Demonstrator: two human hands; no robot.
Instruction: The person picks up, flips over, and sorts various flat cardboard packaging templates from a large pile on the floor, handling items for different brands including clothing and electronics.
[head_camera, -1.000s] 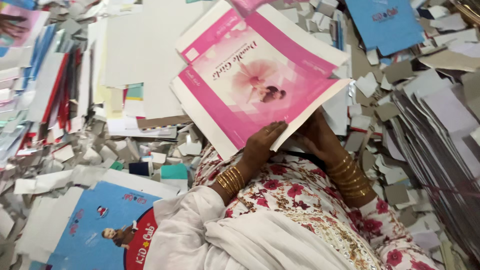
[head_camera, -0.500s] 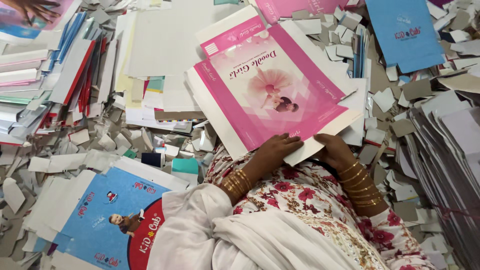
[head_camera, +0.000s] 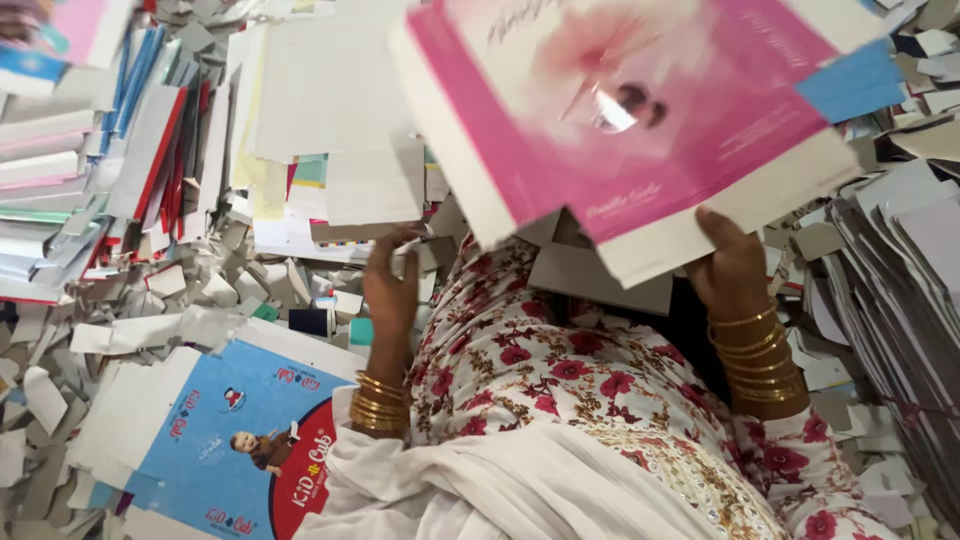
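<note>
My right hand (head_camera: 732, 268) grips the near edge of a thick stack of pink printed sheets (head_camera: 640, 130), which is lifted and tilted, blurred, at the top right of the view. My left hand (head_camera: 388, 285) is off that stack. It is raised beside my knee, with its fingers loosely spread at the lower edge of a pile of white sheets (head_camera: 340, 110). I cannot see anything held in it. Gold bangles ring both wrists. My lap, in red-flowered cloth (head_camera: 560, 370) with a white scarf, fills the bottom centre.
A flat blue printed carton sheet (head_camera: 230, 430) lies at the lower left. Stacks of coloured sheets (head_camera: 60, 170) stand along the left and grey stacks (head_camera: 900, 290) along the right. Loose paper offcuts (head_camera: 200, 300) cover the floor around my legs.
The pink stack has risen and swung toward the upper right. My left hand has let go of it and moved left toward the white sheets, leaving only my right hand on it.
</note>
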